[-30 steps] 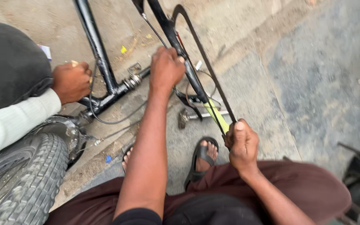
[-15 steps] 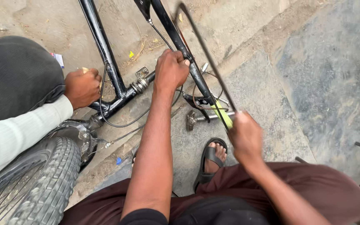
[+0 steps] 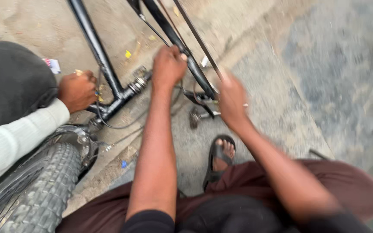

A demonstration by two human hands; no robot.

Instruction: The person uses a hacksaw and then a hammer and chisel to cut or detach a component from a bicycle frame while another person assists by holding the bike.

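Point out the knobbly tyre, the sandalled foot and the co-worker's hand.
Knobbly tyre (image 3: 44, 194), head view, on the tread blocks.
Sandalled foot (image 3: 222, 156), head view, on the toes above the strap.
Co-worker's hand (image 3: 77, 90), head view, on the back of the hand by the black frame tube.

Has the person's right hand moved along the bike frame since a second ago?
Yes. The right hand has gone up the slanted black frame tube, closer to the left hand.
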